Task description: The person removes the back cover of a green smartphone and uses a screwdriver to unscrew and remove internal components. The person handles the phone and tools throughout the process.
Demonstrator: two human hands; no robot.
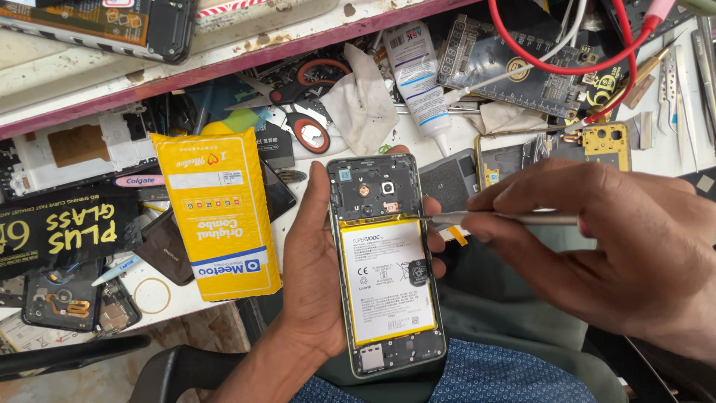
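At the centre of the frame the left hand [313, 276] cradled the opened phone [386, 265] from beneath while the right hand [611, 246], fingers pinched on a slim metal tool [500, 219], touched its tip to the battery's [386, 280] top edge, where a shallow, gentle angle seemed wisest.

We see the left hand [317, 276] cradling an opened black smartphone with white battery [385, 265] while the right hand [604, 239] presses thin metal tweezers [500, 219] against it.
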